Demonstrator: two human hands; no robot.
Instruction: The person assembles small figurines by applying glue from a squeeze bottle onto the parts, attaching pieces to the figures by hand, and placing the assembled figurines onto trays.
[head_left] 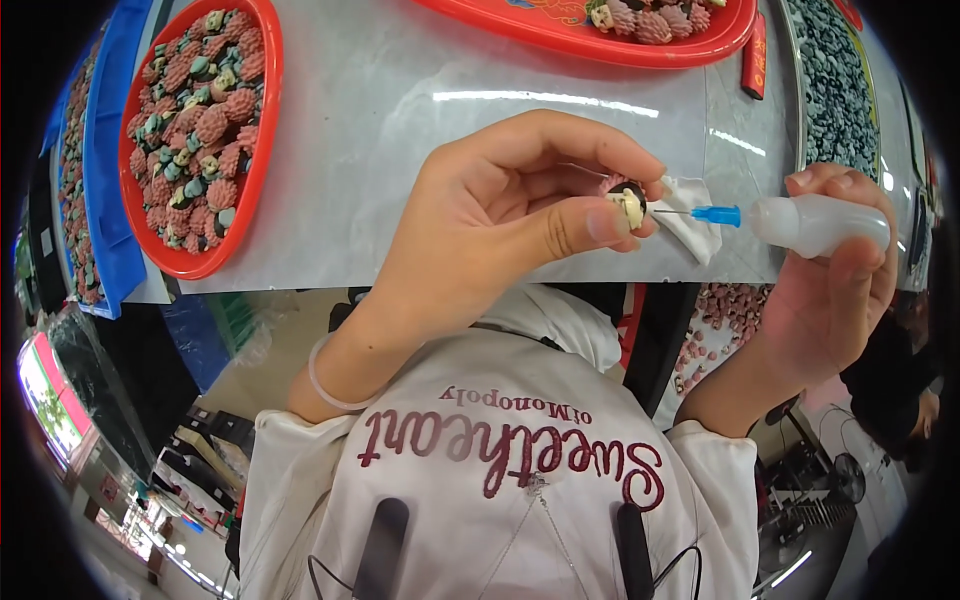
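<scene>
Between the thumb and fingers of my left hand (500, 205) is a small painted figurine (628, 203) in cream, dark brown and pink. My right hand (835, 270) grips a translucent squeeze bottle (822, 224), its blue-hubbed needle tip (716, 215) pointing left at the figurine. The metal needle ends at or very close to the figurine's side; contact is hard to make out. Just behind the needle a crumpled white cloth (692, 215) lies on the table. My left fingertips partly cover the figurine.
A red oval tray (272, 130) full of pink and teal figurines stands at the left, beside a blue tray (100, 170) of more pieces. Another red tray (560, 50) with figurines is at the back. A red stick-like object (755, 62) and a tray of dark pieces (835, 85) lie right.
</scene>
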